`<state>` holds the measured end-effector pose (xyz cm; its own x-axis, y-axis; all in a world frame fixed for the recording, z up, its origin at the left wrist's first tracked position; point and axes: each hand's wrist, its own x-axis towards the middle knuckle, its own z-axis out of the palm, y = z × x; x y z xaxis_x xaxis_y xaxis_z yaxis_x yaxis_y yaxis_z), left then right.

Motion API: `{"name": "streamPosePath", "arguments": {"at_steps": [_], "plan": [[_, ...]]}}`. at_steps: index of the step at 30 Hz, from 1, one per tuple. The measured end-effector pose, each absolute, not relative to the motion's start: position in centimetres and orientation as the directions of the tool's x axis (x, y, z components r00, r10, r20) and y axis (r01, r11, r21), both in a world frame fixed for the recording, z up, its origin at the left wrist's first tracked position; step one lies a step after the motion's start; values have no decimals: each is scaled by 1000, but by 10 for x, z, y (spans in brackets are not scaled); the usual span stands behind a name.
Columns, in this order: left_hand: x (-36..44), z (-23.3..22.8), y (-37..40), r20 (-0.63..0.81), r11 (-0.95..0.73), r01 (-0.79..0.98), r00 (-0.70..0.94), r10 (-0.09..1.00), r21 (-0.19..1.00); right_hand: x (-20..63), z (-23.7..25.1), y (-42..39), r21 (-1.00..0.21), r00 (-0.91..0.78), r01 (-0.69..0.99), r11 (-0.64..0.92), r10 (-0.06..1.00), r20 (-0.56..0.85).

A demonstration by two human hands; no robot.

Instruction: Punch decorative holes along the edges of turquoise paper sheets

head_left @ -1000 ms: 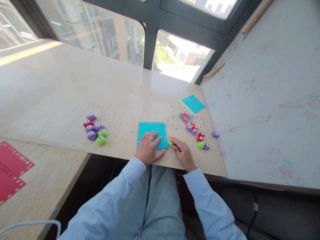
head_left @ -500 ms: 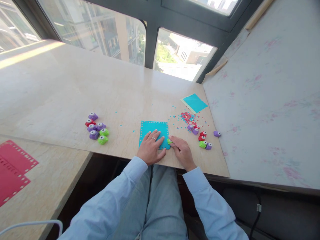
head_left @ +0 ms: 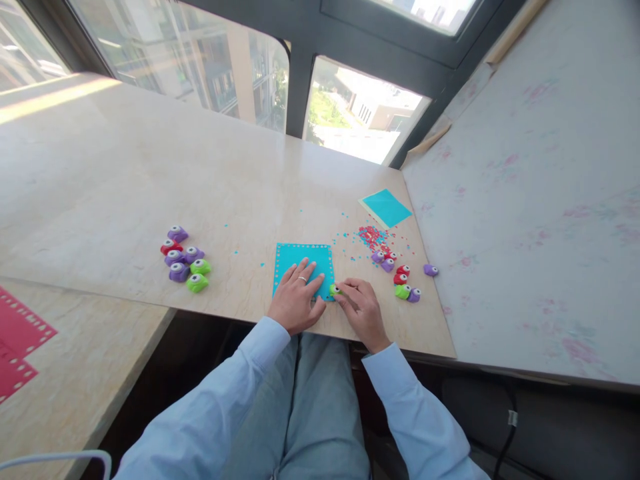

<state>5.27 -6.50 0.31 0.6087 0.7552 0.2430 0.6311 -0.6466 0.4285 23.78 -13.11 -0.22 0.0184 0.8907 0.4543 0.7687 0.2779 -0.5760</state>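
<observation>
On the pale tabletop [head_left: 150, 173] lies a square teal sheet [head_left: 301, 261] with holes along its edges, the left hand [head_left: 295, 300] flat on it, the right hand's [head_left: 361, 310] grip clamped on a small green punch [head_left: 334, 290] at its corner.

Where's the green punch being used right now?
The green punch is at the teal sheet's near right corner, pinched by the right hand, beside the left hand.

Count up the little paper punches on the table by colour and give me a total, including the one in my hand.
Purple punches: 8
Green punches: 4, counting the one pinched in the right hand at the edge of the blue sheet
Red punches: 3, though the right-hand cluster is small and tightly packed
Total: 15
</observation>
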Motion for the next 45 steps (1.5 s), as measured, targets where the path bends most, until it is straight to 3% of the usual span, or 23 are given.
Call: {"name": "streamPosePath", "arguments": {"at_steps": [17,40,45], "plan": [[52,5,-66,250,-631,616,593,765,472,236,0,-128,-578,47,787,218,911,409],[50,5,-65,226,-621,604,601,767,500,240,6,-132,-761,132,630,154,945,300],[49,3,-64,245,-638,581,612,752,506,243,12,-131,-754,99,644,129,963,249]]}}
